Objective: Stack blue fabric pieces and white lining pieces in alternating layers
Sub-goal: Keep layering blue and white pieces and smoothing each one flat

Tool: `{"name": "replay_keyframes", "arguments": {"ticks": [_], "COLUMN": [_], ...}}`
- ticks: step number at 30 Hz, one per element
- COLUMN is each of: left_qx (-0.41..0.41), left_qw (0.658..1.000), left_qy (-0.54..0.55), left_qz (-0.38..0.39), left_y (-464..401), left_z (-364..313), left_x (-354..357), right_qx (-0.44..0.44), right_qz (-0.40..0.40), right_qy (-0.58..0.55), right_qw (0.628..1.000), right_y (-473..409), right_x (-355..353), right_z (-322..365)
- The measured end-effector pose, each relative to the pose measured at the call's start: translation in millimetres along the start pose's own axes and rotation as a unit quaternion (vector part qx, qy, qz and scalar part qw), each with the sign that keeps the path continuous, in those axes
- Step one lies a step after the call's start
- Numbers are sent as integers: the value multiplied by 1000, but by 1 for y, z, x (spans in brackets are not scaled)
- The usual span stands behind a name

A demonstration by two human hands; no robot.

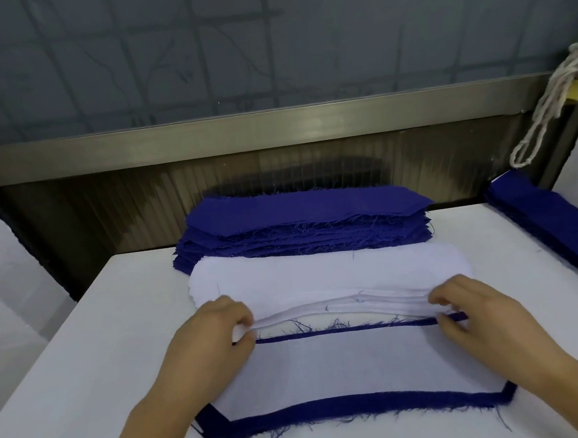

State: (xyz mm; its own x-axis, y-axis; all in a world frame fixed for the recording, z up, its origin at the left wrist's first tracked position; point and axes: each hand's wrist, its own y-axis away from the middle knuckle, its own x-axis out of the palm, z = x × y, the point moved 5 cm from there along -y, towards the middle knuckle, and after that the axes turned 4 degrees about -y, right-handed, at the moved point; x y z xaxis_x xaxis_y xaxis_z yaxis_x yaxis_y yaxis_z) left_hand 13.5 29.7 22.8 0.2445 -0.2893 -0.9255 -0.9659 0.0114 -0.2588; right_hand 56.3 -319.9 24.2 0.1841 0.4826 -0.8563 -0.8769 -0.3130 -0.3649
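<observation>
1. Fingers (243, 319) of left hand (213, 330) curled, pinching left end of white lining edge; fingers of right hand (472, 312) curled too, pinching right end of same edge.
2. White table (85, 352) under everything, filling lower part of view.
3. Grey wall (268, 42) behind, scribbled with dark lines; metal ledge (240, 133) running along its base.
4. Blue fabric stack (301, 224) at far side of table, many layers, frayed edges, top piece long with angled ends.
5. White lining pile (319, 275) just in front of blue fabric stack, touching its near edge, rounded ends; near edge lifted between both hands, several thin layers showing there.
6. Layered pile (352, 368) nearest to person: white piece on top, blue piece (362, 407) beneath sticking out along near edge and both near corners, thin blue strip showing at far edge just under the lifted lining.
7. Second blue pile (550, 214) at right edge of table, well apart from hands, partly cut off by frame.
8. White cord (546, 105) hanging in loops at upper right, above second blue pile.
9. Loose blue threads (322, 326) lying along far edge of layered pile, between the hands.
</observation>
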Motion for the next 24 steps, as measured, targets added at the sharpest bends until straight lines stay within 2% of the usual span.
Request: {"name": "replay_keyframes", "arguments": {"ticks": [2,7,10,15,24], "left_qx": [8,-12,7,14,27], "left_qw": [999,1000,999,998,991], "left_qy": [25,11,-40,-34,-43], "left_qz": [-32,-3,-6,-44,-126], "left_y": [-15,-32,-29,-28,-25], "left_z": [-6,-6,-3,-2,-11], "left_x": [2,35,48,42,29], "right_qx": [-23,17,18,-21,-57], "right_qz": [0,24,27,-40,-83], "right_qy": [-16,-45,-55,-35,-23], "right_qw": [1000,999,998,998,995], "right_y": [-20,-49,-44,-40,-42], "right_x": [3,26,39,34,33], "right_z": [6,4,-1,-6,-6]}}
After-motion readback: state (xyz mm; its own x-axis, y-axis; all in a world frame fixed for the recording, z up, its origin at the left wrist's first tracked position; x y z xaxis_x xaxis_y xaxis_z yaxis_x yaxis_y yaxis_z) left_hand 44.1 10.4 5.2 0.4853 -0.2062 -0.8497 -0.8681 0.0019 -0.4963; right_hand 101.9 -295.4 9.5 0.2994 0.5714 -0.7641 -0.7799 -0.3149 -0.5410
